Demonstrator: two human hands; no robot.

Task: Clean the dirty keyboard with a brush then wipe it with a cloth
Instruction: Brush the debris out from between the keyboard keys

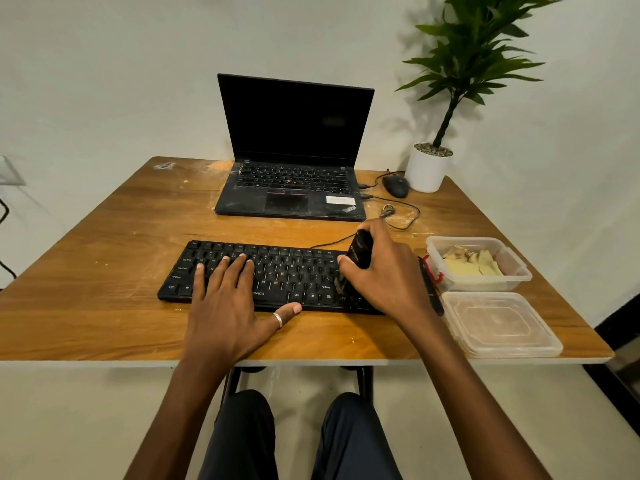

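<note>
Left hand (228,292) flat, fingers spread, pinning black keyboard (277,275) mid-frame against sliding; right hand (384,275) clenched around black brush (358,252), bristles down on right-side keys.

"ONICS" on keyboard (263,271)

Your left hand (228,299) lies flat, palm down, fingers spread and pointing to 12 o'clock, thumb out toward 3 o'clock. Your right hand (384,275) is curled tight around a brush (358,254), thumb at 9 o'clock. Both arms reach up from 6 o'clock.
</note>
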